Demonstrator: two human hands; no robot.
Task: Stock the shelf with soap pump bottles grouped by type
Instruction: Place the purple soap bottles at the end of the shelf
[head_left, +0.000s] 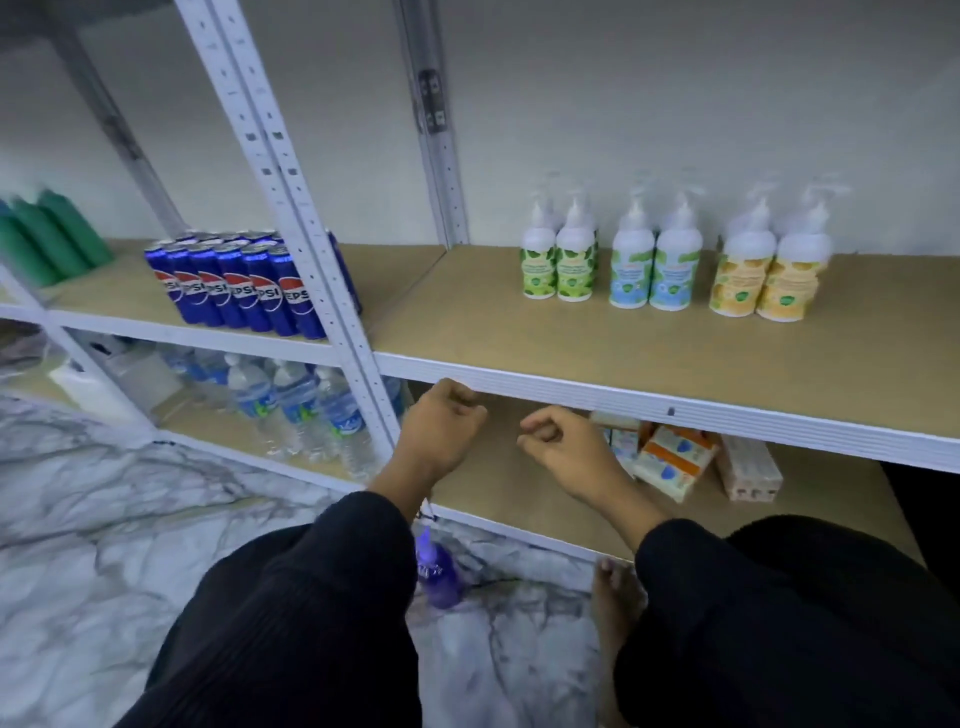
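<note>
On the wooden shelf board (519, 338) stand white soap pump bottles in three groups: green-labelled ones (558, 265) on the left, blue-labelled ones (654, 273) in the middle, yellow-labelled ones (763, 283) on the right. A purple pump bottle (440, 577) stands on the marble floor between my knees, blurred and partly behind my left sleeve. My left hand (441, 423) hovers just below the shelf's front edge, fingers curled, holding nothing. My right hand (563, 444) is beside it, fingers also curled and empty.
Blue Pepsi cans (244, 291) and green bottles (52, 239) fill the neighbouring shelf on the left. Water bottles (296, 410) stand on the level below them. Small cartons (675, 457) lie on the lower board behind my right hand. A white slotted upright (322, 270) divides the bays.
</note>
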